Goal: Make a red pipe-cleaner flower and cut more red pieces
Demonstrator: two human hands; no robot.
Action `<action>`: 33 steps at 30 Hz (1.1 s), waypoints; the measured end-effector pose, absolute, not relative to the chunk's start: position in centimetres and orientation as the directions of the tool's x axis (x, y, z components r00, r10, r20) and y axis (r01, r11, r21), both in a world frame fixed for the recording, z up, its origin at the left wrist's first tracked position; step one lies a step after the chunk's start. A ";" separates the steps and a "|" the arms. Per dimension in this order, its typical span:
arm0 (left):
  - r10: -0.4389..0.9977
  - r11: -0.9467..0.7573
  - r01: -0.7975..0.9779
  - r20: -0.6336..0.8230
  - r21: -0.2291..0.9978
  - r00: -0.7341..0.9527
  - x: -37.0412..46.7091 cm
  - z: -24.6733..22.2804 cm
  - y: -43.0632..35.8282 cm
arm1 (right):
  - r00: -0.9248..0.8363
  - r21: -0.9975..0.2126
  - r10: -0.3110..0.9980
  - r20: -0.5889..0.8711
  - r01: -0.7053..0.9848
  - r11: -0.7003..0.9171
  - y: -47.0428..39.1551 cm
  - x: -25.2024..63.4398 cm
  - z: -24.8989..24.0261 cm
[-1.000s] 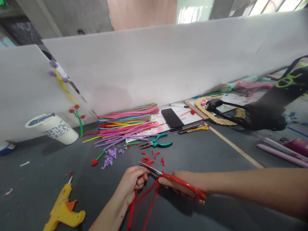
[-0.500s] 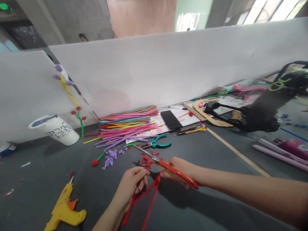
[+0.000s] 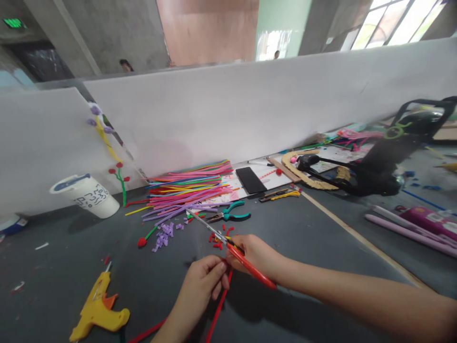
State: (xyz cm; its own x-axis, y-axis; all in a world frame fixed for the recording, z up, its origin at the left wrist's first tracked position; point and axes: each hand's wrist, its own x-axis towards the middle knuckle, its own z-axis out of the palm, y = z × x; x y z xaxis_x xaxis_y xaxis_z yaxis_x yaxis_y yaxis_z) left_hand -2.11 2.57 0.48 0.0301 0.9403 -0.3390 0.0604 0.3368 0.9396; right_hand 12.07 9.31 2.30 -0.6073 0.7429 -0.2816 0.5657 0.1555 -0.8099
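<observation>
My right hand [image 3: 255, 257] is closed around red-handled scissors [image 3: 250, 268], whose blades point away to the upper left. A red pipe cleaner [image 3: 218, 309] hangs between my hands and runs down to the bottom edge. Its top end is at the fingertips of my left hand [image 3: 203, 283], which is closed in a pinch and touches my right hand's fingers. Another red length [image 3: 148, 331] shows beneath my left forearm. Short red cut pieces [image 3: 216, 245] lie beyond the scissors, beside purple cut pieces [image 3: 164, 237].
Teal-handled pliers [image 3: 232, 213], a yellow cutter knife [image 3: 282, 194] and a phone [image 3: 251, 180] lie beyond my hands. Bundled pipe cleaners [image 3: 189, 186] are by the white partition. At left are a yellow glue gun [image 3: 98, 309] and a white cup [image 3: 91, 197]; a black stand [image 3: 378, 166] is at right.
My left hand has moved right and now meets my right hand. The scissors have shifted slightly left. The red strands that spread between my hands now hang differently, with one running straight down.
</observation>
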 end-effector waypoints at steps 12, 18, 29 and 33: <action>0.922 0.370 0.072 -0.376 0.926 0.089 -2.0 -0.1 2.8 | -0.656 -0.805 0.711 -0.253 0.551 0.222 9.5 12.5 2.4; 0.878 0.462 0.061 -0.466 0.885 0.107 -2.2 0.5 2.8 | -0.649 -0.798 0.706 -0.285 0.568 0.201 10.6 12.8 2.7; 0.876 0.479 -0.062 -0.473 0.876 0.088 -2.1 -0.3 2.7 | -0.642 -0.766 0.702 -0.307 0.605 0.219 11.1 12.4 2.5; 0.890 0.445 -0.139 -0.454 0.885 -0.037 -2.9 -0.5 2.7 | -0.618 -0.741 0.718 -0.321 0.636 0.216 11.5 13.4 3.3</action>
